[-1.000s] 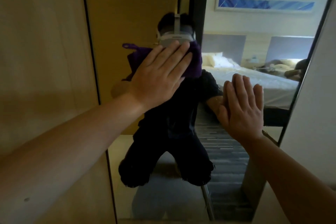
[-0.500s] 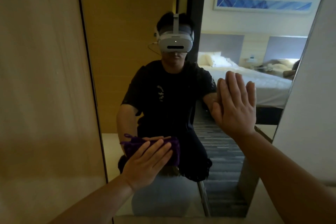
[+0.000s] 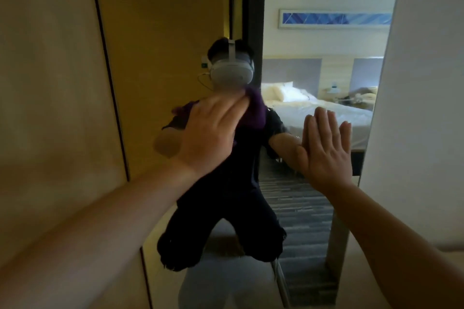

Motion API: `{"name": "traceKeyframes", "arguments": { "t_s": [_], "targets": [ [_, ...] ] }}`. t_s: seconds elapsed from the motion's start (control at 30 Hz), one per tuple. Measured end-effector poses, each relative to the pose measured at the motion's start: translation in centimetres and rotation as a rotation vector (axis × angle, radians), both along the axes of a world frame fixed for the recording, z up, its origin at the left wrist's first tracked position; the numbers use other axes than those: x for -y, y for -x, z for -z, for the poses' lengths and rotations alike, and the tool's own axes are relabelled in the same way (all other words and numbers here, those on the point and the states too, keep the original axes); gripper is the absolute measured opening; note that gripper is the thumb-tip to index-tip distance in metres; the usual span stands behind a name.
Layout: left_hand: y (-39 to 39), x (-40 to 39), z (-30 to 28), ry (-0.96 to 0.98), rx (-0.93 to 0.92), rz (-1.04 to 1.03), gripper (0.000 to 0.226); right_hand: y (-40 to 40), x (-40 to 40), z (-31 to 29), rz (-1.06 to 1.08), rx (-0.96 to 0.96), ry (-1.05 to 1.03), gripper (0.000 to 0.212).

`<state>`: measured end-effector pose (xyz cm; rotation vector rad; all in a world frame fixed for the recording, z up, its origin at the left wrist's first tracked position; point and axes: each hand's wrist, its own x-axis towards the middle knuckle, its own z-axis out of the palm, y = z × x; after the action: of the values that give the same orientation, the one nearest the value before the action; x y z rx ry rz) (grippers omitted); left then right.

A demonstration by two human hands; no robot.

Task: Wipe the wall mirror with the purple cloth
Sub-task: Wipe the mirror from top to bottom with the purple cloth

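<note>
Against the tall frameless wall mirror (image 3: pixel 313 40), at 12 o'clock of centre, my left hand (image 3: pixel 213 133) presses the soft, light purple cloth (image 3: pixel 253 113) flat, fingers spread, not clenched. My right hand (image 3: pixel 324 148) rests open on glass at 3 o'clock. Palm pressure should hold it; glass seems slippery.

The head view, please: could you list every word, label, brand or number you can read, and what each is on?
No text is legible.
White headset reflected in the wall mirror: no readable brand.
Small green mark on the wood panel: too blurred.
Blue framed picture: pattern only.
</note>
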<state>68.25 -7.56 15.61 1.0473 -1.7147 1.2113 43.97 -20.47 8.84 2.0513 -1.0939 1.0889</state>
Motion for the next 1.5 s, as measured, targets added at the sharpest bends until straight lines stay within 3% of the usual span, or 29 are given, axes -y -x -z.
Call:
{"name": "traceKeyframes", "arguments": {
  "t_s": [0.13,0.23,0.37,0.5,0.67,0.77,0.97,1.07,1.13,1.27,1.5],
  "targets": [
    [3.2,2.6,-11.4,0.102,0.026,-0.104,0.047,0.0,0.5,0.3,-0.008,0.0,0.036,0.069],
    [4.3,4.3,-14.1,0.022,0.073,-0.248,0.052,0.1,0.7,0.2,-0.041,0.023,0.068,0.068],
    [3.5,4.9,-8.7,-0.017,0.219,-0.332,0.055,0.0,0.8,0.5,-0.079,0.058,0.099,0.067],
    [2.4,4.2,1.5,-0.009,0.328,-0.272,0.051,-0.1,0.9,0.5,-0.1,0.099,0.142,0.066],
    [1.0,3.0,15.8,-0.182,0.479,-0.319,0.057,-0.2,0.6,0.3,-0.092,0.115,0.13,0.063],
    [0.2,2.7,20.8,-0.215,0.468,-0.301,0.057,-0.4,0.2,0.4,-0.058,0.116,0.106,0.064],
    [0.1,2.5,20.5,-0.255,0.43,-0.251,0.058,0.4,-0.9,-0.3,-0.023,0.05,0.026,0.062],
    [0.1,2.2,20.3,-0.264,0.414,-0.188,0.05,1.2,-1.8,-1.3,-0.041,0.149,-0.002,0.063],
    [0.0,1.8,19.7,-0.3,0.424,-0.185,0.052,2.5,-1.7,-2.4,0.013,0.2,-0.031,0.065],
    [0.1,1.5,19.3,-0.298,0.413,-0.2,0.048,5.3,0.2,-3.3,0.143,0.127,-0.067,0.064],
    [1.4,1.1,16.8,-0.271,0.292,-0.177,0.051,5.4,2.4,-2.5,0.041,0.145,-0.005,0.064]
  ]
}}
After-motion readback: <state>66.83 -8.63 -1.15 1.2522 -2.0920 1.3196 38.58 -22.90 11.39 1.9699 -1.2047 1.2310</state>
